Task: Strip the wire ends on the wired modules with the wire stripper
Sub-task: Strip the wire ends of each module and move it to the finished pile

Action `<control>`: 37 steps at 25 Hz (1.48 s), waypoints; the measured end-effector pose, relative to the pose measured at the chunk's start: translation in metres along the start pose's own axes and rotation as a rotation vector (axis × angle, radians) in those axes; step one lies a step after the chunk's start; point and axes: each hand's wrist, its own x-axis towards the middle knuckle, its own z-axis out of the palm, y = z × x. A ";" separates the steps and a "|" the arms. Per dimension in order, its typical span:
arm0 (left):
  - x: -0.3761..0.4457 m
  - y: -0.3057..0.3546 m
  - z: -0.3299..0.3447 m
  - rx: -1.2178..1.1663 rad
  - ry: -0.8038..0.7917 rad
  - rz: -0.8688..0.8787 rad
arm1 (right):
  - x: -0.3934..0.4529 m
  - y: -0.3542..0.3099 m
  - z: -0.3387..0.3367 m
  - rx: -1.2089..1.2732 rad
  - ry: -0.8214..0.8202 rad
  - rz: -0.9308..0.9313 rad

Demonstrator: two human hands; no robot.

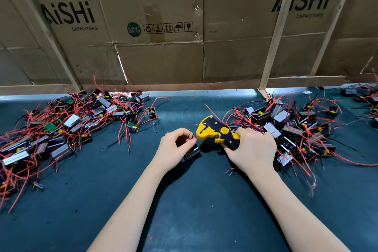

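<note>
My right hand grips the handles of a yellow and black wire stripper, whose jaws point left. My left hand holds a small black wired module just above the mat and pinches its thin red wire between thumb and forefinger. The wire's tip sits right at the stripper's jaws. I cannot tell whether the jaws have closed on it.
A large pile of wired modules with red and black leads lies at the left, another pile at the right behind my right hand. Cardboard boxes and wooden slats wall off the back. The dark green mat carries bits of stripped insulation.
</note>
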 end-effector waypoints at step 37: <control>0.096 -0.016 -0.066 0.618 0.307 -0.055 | -0.004 -0.001 -0.002 0.050 0.015 -0.012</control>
